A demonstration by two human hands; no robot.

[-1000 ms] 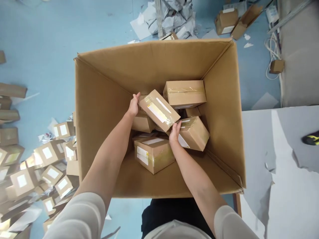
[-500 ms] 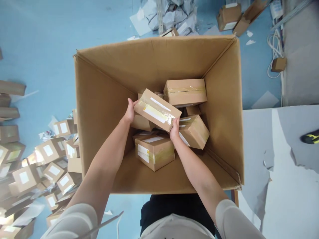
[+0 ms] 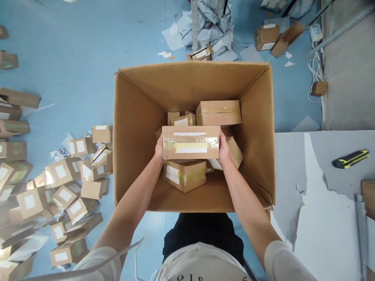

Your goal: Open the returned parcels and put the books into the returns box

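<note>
Between my two hands I hold a taped cardboard box (image 3: 191,134) level, with white labels and clear shiny tape on its upper face. My left hand (image 3: 159,147) grips its left end and my right hand (image 3: 224,148) its right end. It is held over the inside of a large open carton (image 3: 193,74). Further small boxes lie in the carton: a taped box (image 3: 218,112) at the back right, a labelled box (image 3: 185,175) in front, and a tilted box (image 3: 235,152) partly hidden behind my right hand.
Many labelled boxes (image 3: 61,171) are heaped on the blue floor at the left. Crumpled grey packaging (image 3: 211,27) lies beyond the carton near a metal post (image 3: 194,23). On the right, a yellow-black utility knife (image 3: 350,159) rests on a torn pale surface (image 3: 328,222). A white cable (image 3: 315,74) runs along the wall.
The held box has turned from a slant to level and come up nearer to me. My right hand has shifted from its lower corner to its right end.
</note>
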